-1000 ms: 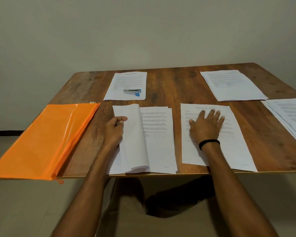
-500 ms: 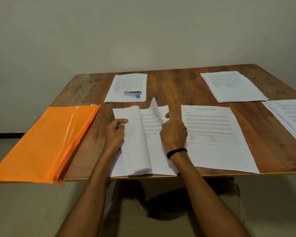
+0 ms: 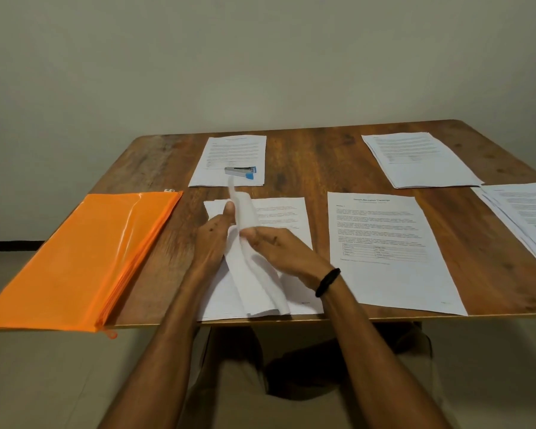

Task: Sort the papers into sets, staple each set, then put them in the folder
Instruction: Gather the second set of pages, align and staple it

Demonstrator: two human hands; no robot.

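Just right of the orange zip folder [image 3: 84, 258], the unsorted stack [image 3: 279, 212] lies at the tabletop's [image 3: 316, 162] near edge. L hand [image 3: 212, 239] holds the turned-back pages up w/ thumb against them; R hand [image 3: 279, 246] pinches one sheet's edge. Best approach, I'd say: peel off one sheet only, check its heading, then carry it farther right of the folder to the matching pile [image 3: 384, 274]. Stapler [image 3: 240, 172] sits past the folder's far corner, untouched.
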